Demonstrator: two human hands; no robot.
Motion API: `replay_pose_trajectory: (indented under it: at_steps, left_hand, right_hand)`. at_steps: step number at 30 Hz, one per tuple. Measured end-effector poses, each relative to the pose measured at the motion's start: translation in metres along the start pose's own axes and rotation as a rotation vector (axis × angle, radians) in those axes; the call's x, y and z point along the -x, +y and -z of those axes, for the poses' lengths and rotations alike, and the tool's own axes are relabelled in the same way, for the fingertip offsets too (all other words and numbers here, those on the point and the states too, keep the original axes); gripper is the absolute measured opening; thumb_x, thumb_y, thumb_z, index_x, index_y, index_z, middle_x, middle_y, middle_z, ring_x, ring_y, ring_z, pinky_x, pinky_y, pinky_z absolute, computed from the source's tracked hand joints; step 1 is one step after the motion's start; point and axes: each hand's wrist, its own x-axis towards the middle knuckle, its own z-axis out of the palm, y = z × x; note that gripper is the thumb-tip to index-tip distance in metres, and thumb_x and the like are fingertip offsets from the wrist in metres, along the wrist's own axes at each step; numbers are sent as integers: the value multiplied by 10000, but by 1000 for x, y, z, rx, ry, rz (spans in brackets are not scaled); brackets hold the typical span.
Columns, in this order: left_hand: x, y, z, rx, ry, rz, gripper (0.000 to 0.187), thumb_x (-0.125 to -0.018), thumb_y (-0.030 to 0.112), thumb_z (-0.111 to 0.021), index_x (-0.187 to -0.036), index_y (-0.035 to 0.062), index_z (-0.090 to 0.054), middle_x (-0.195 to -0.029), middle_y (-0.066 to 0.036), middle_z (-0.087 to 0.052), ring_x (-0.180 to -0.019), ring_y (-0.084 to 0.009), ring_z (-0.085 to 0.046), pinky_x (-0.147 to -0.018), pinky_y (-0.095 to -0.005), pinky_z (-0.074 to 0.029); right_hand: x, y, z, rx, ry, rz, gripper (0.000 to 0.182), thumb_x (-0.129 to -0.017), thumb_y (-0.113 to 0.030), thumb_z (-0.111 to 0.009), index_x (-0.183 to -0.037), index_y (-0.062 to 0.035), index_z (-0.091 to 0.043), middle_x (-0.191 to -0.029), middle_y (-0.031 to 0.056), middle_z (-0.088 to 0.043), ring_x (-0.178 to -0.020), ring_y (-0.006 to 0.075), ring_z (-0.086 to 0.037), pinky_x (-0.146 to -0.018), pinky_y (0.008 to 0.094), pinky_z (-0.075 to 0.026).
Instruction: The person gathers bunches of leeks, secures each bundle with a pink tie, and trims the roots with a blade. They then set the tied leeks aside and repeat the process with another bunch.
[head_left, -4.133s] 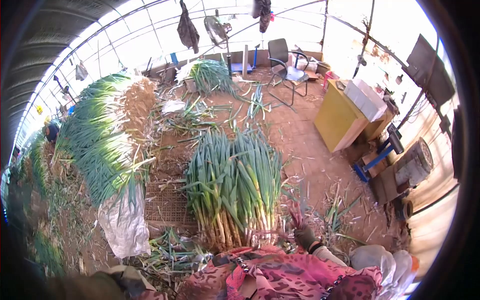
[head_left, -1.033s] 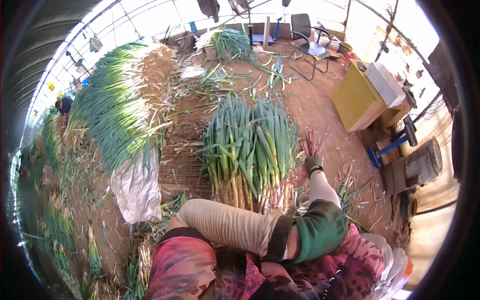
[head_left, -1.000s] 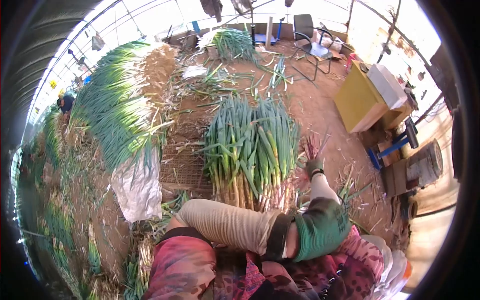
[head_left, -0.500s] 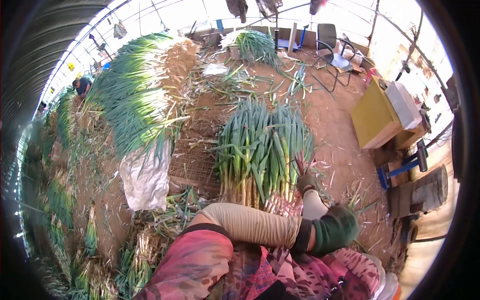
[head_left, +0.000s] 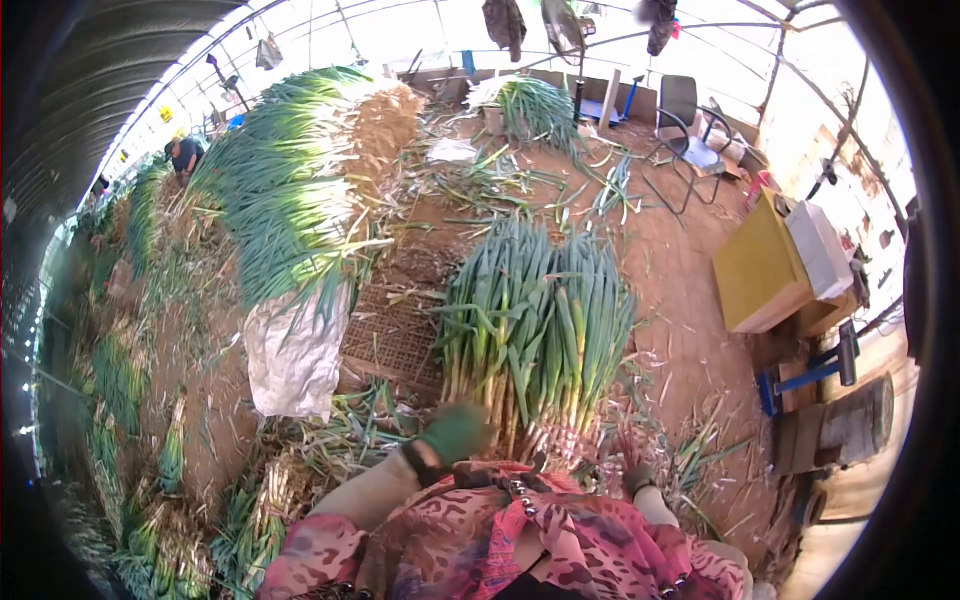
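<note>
Right in front of me, a thick row of long green onions (head_left: pixel 535 315) lies with the leaves pointing away and the pale stalks towards my body. My left hand (head_left: pixel 455 432), in a green glove, is beside the stalk ends at the left of the row; motion smears its fingers. At the lower right, my right hand (head_left: pixel 638 478), in a dark glove, is closed on a bunch of thin reddish strands (head_left: pixel 628 445). Similar pinkish strands (head_left: pixel 560 440) show at the root ends between my hands.
A big onion heap (head_left: pixel 310 180) rises at the left, above a white sack (head_left: pixel 295 355). A woven mat (head_left: pixel 390 335) borders the row. Bundled onions (head_left: pixel 270 500) lie lower left. To the right are a yellow box (head_left: pixel 765 265) and a chair (head_left: pixel 690 130). Another person (head_left: pixel 183 155) is far left.
My left hand has swung from the far right, where it crossed over my right arm, back to the left of the stalks. My right hand has drawn closer to my body with the strands.
</note>
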Motion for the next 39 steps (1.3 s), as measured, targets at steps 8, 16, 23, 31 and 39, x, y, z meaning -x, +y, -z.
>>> replay_pose_trajectory:
  at_steps: [8,16,23,31,39]
  left_hand:
    - [109,-43,-72,330,-241,649,413,-845,458,-495,-935,89,-657,-889,-192,-654,-830,-369,-634,-733,-456,-492]
    - [99,-48,-91,485,42,575,345,-827,416,-534,-939,115,-660,-859,-160,-663,-806,-364,-639,-711,-452,-500]
    - [150,-28,-123,546,-45,948,387,-808,457,-551,-871,97,-678,-870,-159,-672,-840,-332,-645,-759,-411,-499]
    - [248,32,-223,621,-67,1040,358,-827,397,-518,-837,64,-649,-857,-174,-653,-784,-335,-635,-714,-430,-479]
    - [260,55,-244,762,231,1092,365,-864,414,-506,-926,89,-661,-881,-160,-663,-824,-334,-638,-745,-427,-490]
  right_hand:
    - [-21,-101,6,-744,210,16,340,-829,-233,-522,-1136,-108,-594,-1068,161,-593,-930,316,-608,-775,430,-474]
    - [-7,-61,-21,-725,436,143,284,-754,-209,-573,-996,-77,-643,-853,171,-637,-767,331,-623,-659,443,-489]
    - [38,-13,11,-1382,273,-185,174,-724,-167,-605,-852,-51,-625,-625,177,-602,-628,322,-625,-515,402,-472]
    - [15,15,-23,-763,165,252,70,-694,-155,-621,-703,-95,-587,-650,118,-592,-624,300,-593,-524,407,-447]
    - [9,-11,78,-72,547,1062,97,-674,-132,-618,-610,-123,-545,-635,69,-563,-606,263,-559,-520,405,-420]
